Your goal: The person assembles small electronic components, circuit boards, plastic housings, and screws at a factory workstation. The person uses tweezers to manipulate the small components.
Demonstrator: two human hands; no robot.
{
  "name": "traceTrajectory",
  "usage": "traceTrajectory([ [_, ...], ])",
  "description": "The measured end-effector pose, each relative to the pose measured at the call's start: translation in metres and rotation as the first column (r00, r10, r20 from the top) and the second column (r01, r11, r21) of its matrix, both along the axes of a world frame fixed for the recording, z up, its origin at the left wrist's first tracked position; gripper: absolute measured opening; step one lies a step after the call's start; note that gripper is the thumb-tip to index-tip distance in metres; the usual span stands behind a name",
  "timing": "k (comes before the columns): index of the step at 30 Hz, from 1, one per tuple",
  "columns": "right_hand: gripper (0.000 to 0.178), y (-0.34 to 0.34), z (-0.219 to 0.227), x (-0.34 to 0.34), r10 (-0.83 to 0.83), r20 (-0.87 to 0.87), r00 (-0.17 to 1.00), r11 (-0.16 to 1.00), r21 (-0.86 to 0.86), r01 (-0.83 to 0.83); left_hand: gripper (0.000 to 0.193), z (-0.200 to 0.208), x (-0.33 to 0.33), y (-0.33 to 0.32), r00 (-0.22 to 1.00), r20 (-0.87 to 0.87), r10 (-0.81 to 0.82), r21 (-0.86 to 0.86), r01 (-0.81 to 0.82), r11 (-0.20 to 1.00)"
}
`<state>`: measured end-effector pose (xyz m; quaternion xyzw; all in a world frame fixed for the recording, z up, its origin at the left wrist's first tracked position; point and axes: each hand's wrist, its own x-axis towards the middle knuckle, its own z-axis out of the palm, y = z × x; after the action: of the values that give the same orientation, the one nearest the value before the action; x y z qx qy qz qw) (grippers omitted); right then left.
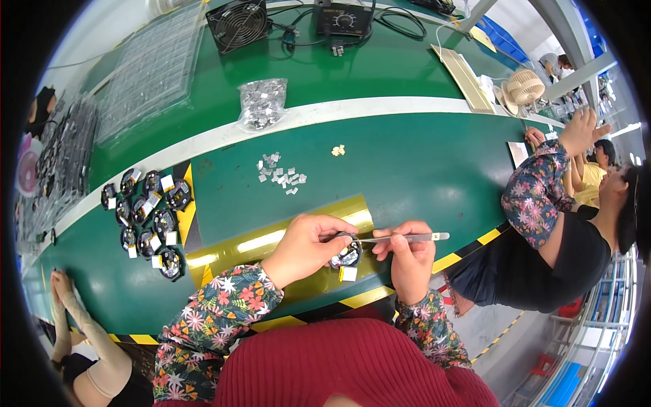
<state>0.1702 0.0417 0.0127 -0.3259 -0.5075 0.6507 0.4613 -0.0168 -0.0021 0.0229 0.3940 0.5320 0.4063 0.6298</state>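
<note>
- The left hand point(306, 245) is curled around a small round black part point(348, 254), fingers closed on its top edge, holding it just above a shiny yellow mat point(271, 241) on the green bench point(407, 163).
- A little white tag point(348, 273) hangs off the bottom of that part, right by the mat's front edge.
- The right hand point(407, 261) is pinched tight on a pair of metal tweezers point(403, 238), thumb and fingers squeezing the middle. The tips point left and meet the round part; the blunt end sticks out to the right.
- Both hands sit close together, almost touching over the part.
- Off to the left there's a cluster of the same round black parts point(146, 217) with white tags, lying partly on black-and-yellow hazard tape.
- Further back on the bench: a scatter of tiny silvery pieces point(280, 173), and behind that a clear bag point(262, 103) stuffed with more of them.
- At the far edge, a black fan point(237, 24) and a dark box-shaped unit point(341, 18) with cables.
- On the right, another person's floral sleeve point(536, 193) reaches up, well apart from the hands.
</note>
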Motion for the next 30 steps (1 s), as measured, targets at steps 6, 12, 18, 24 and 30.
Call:
traceTrajectory([
  [6,0.016,-0.013,-0.001,0.002,-0.14,0.169,0.976,0.761,0.648,-0.003,0.016,-0.005,0.001,-0.002,0.997,0.074,0.021,0.097,-0.028,0.995],
  [12,0.03,-0.008,0.006,-0.002,-0.157,0.047,0.987,0.596,0.801,0.056,0.016,-0.003,0.0,-0.004,0.996,0.082,0.046,0.108,-0.055,0.993],
  [18,0.025,-0.005,0.02,-0.007,-0.176,0.068,0.982,0.592,0.804,0.05,0.014,0.0,-0.009,0.001,0.994,0.004,0.106,0.116,-0.106,0.988],
  [24,0.018,-0.001,0.022,-0.023,-0.175,0.457,0.872,0.542,0.784,-0.302,0.015,-0.003,-0.006,-0.002,0.992,0.077,0.102,0.197,-0.116,0.974],
  [30,0.024,0.0,0.012,-0.029,-0.19,0.555,0.81,0.532,0.751,-0.39,0.021,-0.009,-0.014,0.003,0.988,0.153,-0.02,0.11,0.003,0.994],
])
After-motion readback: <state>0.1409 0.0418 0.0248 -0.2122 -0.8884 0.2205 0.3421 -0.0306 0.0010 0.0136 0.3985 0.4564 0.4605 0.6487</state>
